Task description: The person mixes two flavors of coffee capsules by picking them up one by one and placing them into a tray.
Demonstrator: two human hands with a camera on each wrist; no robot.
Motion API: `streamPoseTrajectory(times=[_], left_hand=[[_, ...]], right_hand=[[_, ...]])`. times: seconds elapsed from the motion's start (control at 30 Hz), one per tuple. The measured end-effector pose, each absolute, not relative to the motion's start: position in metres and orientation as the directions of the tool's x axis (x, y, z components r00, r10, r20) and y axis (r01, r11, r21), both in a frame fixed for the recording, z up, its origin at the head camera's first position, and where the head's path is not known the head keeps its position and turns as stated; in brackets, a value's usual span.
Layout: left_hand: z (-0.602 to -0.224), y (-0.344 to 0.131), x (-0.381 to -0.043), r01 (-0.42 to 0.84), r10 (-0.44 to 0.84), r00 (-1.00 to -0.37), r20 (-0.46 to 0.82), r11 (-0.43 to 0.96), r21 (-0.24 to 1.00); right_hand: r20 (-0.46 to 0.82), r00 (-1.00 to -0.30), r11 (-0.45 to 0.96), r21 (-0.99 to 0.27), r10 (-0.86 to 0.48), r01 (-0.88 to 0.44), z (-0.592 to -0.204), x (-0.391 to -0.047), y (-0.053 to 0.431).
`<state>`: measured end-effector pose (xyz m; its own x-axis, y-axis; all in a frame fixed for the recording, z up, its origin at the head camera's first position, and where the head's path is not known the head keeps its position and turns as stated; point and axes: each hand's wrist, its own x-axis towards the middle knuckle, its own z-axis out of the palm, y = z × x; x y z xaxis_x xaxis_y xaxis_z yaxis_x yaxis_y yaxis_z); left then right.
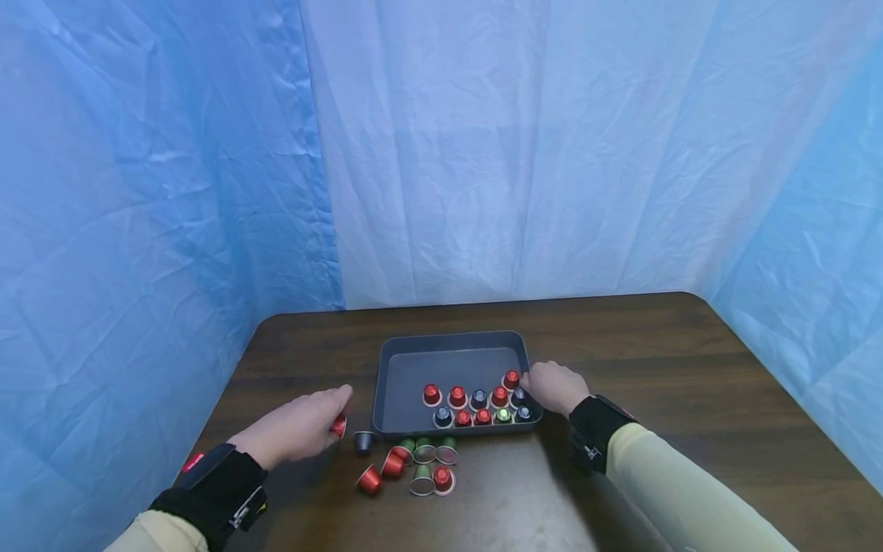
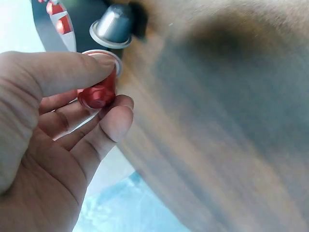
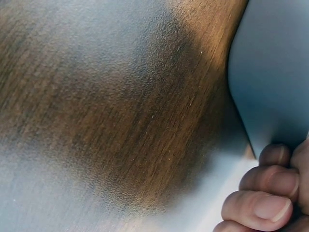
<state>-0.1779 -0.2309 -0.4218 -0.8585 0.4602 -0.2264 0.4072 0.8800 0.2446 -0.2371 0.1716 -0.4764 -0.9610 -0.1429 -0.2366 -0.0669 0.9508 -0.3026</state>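
In the left wrist view my left hand pinches a red coffee capsule between thumb and fingers. The head view shows this left hand above the table, left of a dark grey baking tray. At the tray's right side, my right hand grips the rim with curled fingers; its thumb is hidden. Red, dark and green capsules stand in the tray's front right part, among them a red capsule close to the right hand. In the right wrist view, curled fingers lie against the tray's outer wall.
In front of the tray lie several loose capsules: a dark capsule, a tipped red capsule, green ones and an upright red capsule. The brown wooden table is bordered by blue sheeting.
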Motion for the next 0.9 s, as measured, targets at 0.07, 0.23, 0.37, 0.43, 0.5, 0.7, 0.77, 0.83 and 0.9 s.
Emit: streamPoseTrajectory(times=[0.07, 0.23, 0.37, 0.43, 0.5, 0.7, 0.77, 0.83, 0.9], left_hand=[[-0.416, -0.231, -0.179, 0.437, 0.484, -0.848, -0.215, 0.869, 0.231], [-0.402, -0.230, -0.181, 0.497, 0.535, -0.821, -0.199, 0.842, 0.212], [-0.392, -0.226, -0.183, 0.526, 0.560, -0.800, -0.214, 0.827, 0.199], [-0.386, -0.224, -0.184, 0.532, 0.565, -0.791, -0.233, 0.825, 0.192], [-0.381, -0.220, -0.185, 0.528, 0.558, -0.789, -0.256, 0.830, 0.180], [-0.365, -0.204, -0.188, 0.521, 0.549, -0.776, -0.311, 0.836, 0.176], [-0.360, -0.198, -0.189, 0.523, 0.551, -0.772, -0.318, 0.834, 0.176], [-0.356, -0.192, -0.190, 0.529, 0.552, -0.769, -0.322, 0.833, 0.163], [-0.353, -0.186, -0.191, 0.541, 0.554, -0.764, -0.331, 0.830, 0.140]], right_hand=[[-0.231, -0.962, 0.951, -0.300, -0.145, -0.071, -0.477, -0.238, 0.172], [-0.222, -0.963, 0.953, -0.291, -0.151, -0.083, -0.479, -0.239, 0.172], [-0.221, -0.963, 0.953, -0.288, -0.156, -0.088, -0.479, -0.239, 0.172], [-0.218, -0.963, 0.953, -0.287, -0.160, -0.093, -0.479, -0.239, 0.172], [-0.212, -0.963, 0.953, -0.286, -0.164, -0.100, -0.478, -0.239, 0.172], [-0.208, -0.964, 0.954, -0.281, -0.166, -0.104, -0.478, -0.239, 0.172], [-0.210, -0.964, 0.954, -0.282, -0.163, -0.100, -0.478, -0.239, 0.172], [-0.213, -0.965, 0.954, -0.286, -0.154, -0.090, -0.478, -0.238, 0.171], [-0.215, -0.965, 0.954, -0.287, -0.151, -0.086, -0.478, -0.238, 0.171]])
